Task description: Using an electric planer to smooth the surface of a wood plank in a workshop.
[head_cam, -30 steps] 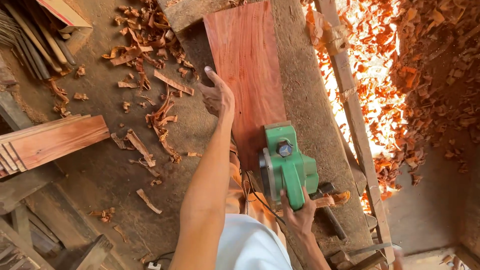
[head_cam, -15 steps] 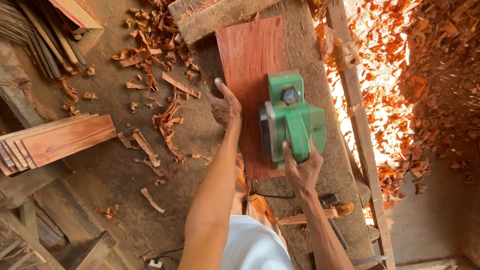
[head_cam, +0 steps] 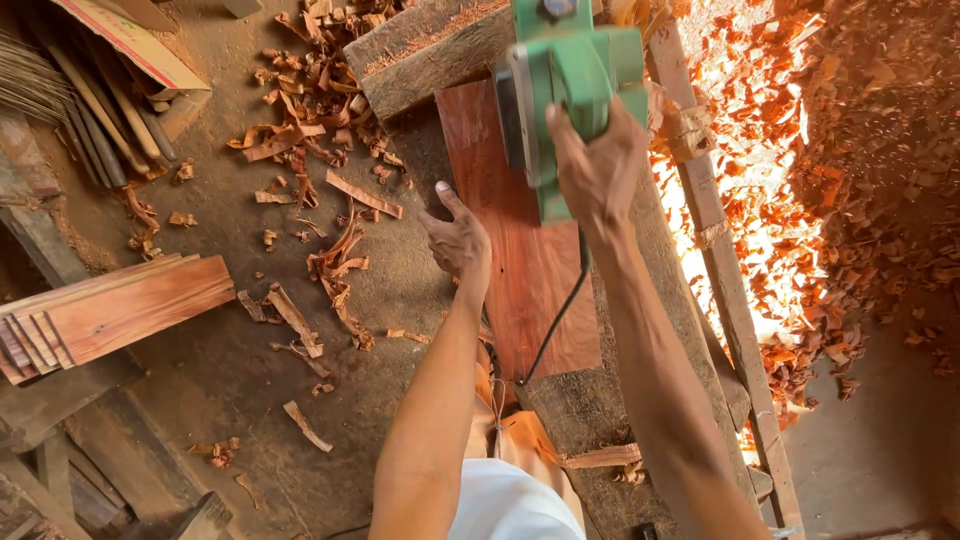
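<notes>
Under the right hand [head_cam: 598, 165], one green electric planer [head_cam: 565, 75] is gripped, fingers wrapped tight round its rear handle; the tool sits at the far end of one reddish board [head_cam: 520, 250], its front cut off by the picture's edge. One black cord [head_cam: 555, 320] trails back from the handle over the board toward the body.

Beside the planer, the left hand [head_cam: 458, 238] is laid flat on the board's left edge, fingers together and thumb out, pressing and clasping nothing.

Beneath both hands, the board is carried on one rough grey bench beam [head_cam: 590, 420]; one heavier timber [head_cam: 420, 55] lies across its far end.

Progress, judged: the length behind the planer is seen smooth and evenly red, so nearly the whole visible face appears planed; only the short stretch under and ahead of the tool seems left.

Left of the grip, one stack of planed boards [head_cam: 110, 315] is noted, and scattered curls [head_cam: 320, 190] too many to count. Right of the grip, one long rail [head_cam: 725, 290] and one deep heap of red shavings [head_cam: 850, 190] are recorded.
</notes>
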